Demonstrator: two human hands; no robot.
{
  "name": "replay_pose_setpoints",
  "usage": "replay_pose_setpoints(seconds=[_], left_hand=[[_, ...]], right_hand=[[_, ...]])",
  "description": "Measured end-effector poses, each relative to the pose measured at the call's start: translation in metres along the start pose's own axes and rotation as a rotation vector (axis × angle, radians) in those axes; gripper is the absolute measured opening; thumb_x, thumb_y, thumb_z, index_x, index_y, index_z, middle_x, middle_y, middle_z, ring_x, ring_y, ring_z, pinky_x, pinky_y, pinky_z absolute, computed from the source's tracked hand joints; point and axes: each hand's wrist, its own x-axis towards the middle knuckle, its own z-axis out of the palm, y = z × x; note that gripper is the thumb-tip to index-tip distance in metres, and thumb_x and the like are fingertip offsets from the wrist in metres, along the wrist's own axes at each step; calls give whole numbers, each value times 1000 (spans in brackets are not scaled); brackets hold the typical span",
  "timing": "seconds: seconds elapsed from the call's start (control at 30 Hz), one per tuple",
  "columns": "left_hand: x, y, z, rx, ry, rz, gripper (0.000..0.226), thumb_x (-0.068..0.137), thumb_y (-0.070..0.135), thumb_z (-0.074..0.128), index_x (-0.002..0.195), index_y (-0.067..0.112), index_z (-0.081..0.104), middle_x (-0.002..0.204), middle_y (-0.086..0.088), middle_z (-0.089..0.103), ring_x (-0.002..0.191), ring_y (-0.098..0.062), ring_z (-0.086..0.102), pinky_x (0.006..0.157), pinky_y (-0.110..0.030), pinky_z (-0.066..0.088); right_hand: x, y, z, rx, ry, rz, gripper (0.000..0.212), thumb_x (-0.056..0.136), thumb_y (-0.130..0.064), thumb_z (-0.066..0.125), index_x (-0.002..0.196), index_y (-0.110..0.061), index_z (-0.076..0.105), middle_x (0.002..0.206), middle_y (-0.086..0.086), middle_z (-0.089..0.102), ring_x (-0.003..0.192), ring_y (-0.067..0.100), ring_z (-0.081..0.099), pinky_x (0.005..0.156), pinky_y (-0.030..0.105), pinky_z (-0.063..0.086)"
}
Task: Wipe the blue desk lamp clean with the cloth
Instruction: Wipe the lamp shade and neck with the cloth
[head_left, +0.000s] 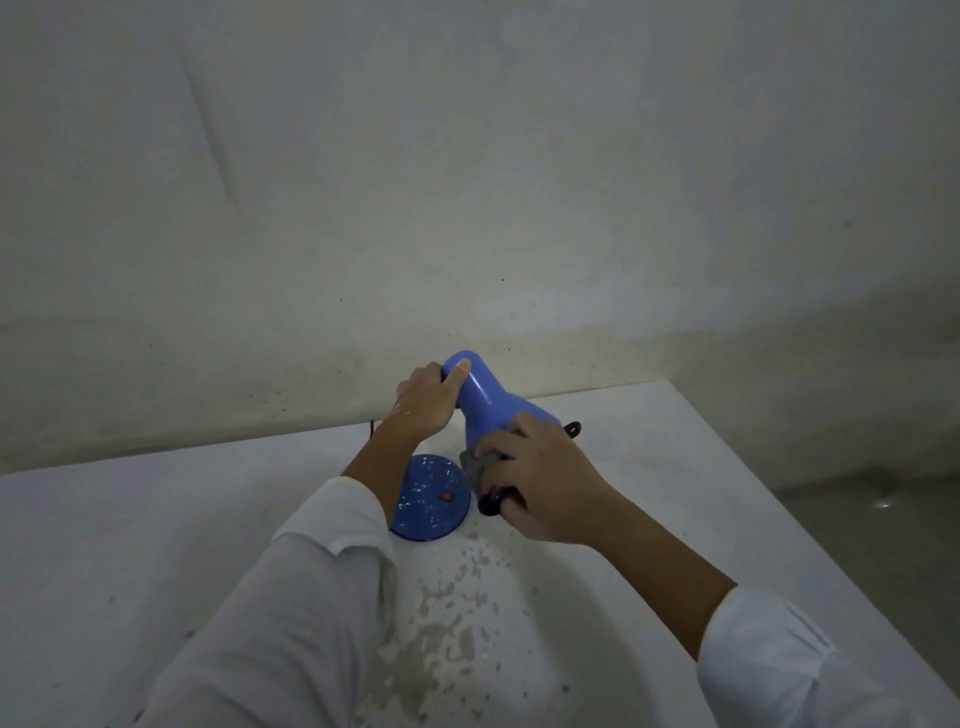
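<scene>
Fingers (460, 371) of left hand (423, 408) grip blue lamp (491, 400) top; right hand (548, 480) clutches cloth (474, 463) against it.

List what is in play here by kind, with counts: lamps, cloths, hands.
Lamps: 1, the blue desk lamp
Cloths: 1, the grey cloth, pressed to the lamp's shade
Hands: 2, the left hand gripping the shade's narrow end and the right hand holding the cloth
Total: 4
</scene>
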Motion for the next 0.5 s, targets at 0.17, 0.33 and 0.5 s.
replay_pose_setpoints(seconds=[0.17, 0.33, 0.5], left_hand=[[-1, 0, -4, -12, 4, -27, 63, 93, 58, 27, 121, 8, 50, 121, -17, 57, 113, -35, 52, 102, -53, 40], [-2, 3, 0, 20, 9, -24, 64, 94, 57, 27, 123, 5, 50, 123, -18, 55, 114, -37, 50, 102, -53, 38], [-3, 4, 1, 32, 17, -27, 66, 94, 56, 26, 126, 3, 48, 126, -20, 53, 116, -39, 48, 103, -54, 38]], right_hand=[[2, 26, -11, 128, 308, 312, 42, 74, -9, 52, 113, -15, 64, 121, 7, 60, 95, 29, 49, 83, 37, 47], [-8, 21, 7, 130, 225, 355, 43, 78, -11, 53, 120, -16, 61, 129, 9, 56, 103, 30, 48, 87, 42, 47], [-34, 3, 16, 130, 231, 258, 31, 73, -19, 55, 100, -14, 70, 120, 4, 63, 98, 27, 51, 77, 40, 51]])
